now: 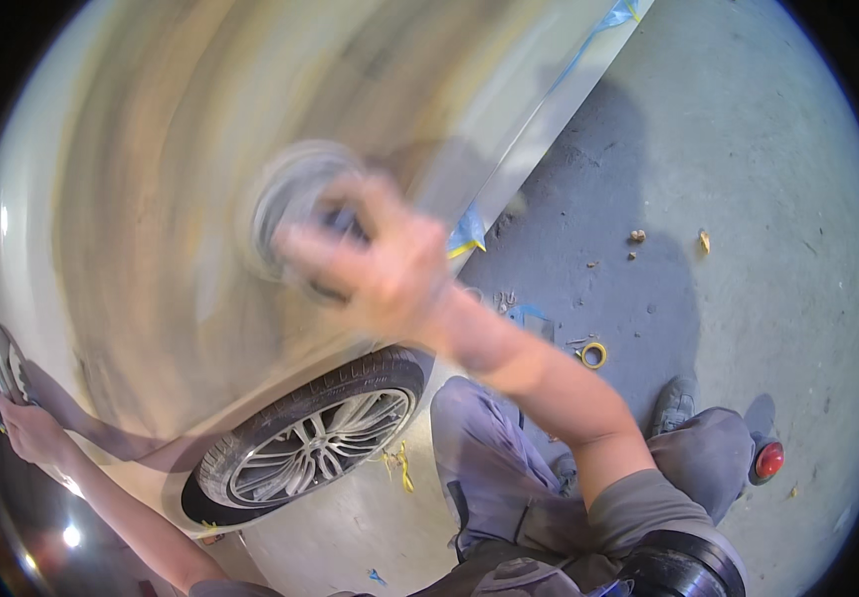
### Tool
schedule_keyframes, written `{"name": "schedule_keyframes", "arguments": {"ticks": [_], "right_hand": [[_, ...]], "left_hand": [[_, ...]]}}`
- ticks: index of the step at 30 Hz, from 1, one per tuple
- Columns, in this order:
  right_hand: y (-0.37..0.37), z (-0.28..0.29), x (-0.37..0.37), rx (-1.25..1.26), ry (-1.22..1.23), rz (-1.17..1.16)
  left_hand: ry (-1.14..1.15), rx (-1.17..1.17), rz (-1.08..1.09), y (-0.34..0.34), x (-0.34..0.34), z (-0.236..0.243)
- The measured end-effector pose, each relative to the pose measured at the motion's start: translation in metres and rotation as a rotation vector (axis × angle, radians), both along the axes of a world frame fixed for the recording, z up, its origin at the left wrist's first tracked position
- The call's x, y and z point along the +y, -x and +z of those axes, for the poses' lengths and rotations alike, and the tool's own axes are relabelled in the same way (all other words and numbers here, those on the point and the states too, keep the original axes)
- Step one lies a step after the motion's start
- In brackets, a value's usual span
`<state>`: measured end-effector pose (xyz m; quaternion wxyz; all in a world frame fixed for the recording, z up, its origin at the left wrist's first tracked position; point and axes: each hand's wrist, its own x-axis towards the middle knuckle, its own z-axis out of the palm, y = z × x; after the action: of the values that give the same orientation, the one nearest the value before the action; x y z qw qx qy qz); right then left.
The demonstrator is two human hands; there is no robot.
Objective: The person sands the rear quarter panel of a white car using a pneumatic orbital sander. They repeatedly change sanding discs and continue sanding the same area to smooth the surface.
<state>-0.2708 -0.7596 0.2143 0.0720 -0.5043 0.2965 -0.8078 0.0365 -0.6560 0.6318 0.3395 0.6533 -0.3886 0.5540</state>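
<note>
A round grey sanding pad [275, 194] lies against the car's side panel [161, 179], which shows bands of brown, yellow and grey. My right hand [380, 254] is wrapped round the pad's dark grip; hand and pad are smeared by motion. At the far left, my left hand [36, 433] touches the body beside an oval, shiny fitting [6, 363]. Its fingers are bent in, and their tips are partly hidden. Between my two arms sits the car's wheel [320, 443], with a black tyre and many-spoked silver rim.
Blue masking film [469, 231] with yellow tape hangs at the panel's lower edge. On the grey floor lie a yellow tape roll [594, 355], crumpled bits [638, 237] and yellow tape scraps [406, 468]. A red domed object [769, 459] stands beside my bent knee [708, 463].
</note>
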Motion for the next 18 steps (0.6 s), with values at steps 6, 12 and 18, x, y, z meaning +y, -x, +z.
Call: {"name": "schedule_keyframes", "arguments": {"ticks": [6,12,18], "right_hand": [[0.134,0.008,-0.110,-0.145,-0.154,-0.172],[0.130,-0.011,-0.102,-0.161,-0.156,-0.039],[-0.006,-0.029,0.022,-0.080,-0.109,0.125]], "left_hand": [[0.073,0.051,0.074,0.019,-0.005,-0.005],[0.092,-0.011,0.185,0.007,-0.004,0.007],[0.035,-0.059,0.106,0.012,0.000,0.005]]}}
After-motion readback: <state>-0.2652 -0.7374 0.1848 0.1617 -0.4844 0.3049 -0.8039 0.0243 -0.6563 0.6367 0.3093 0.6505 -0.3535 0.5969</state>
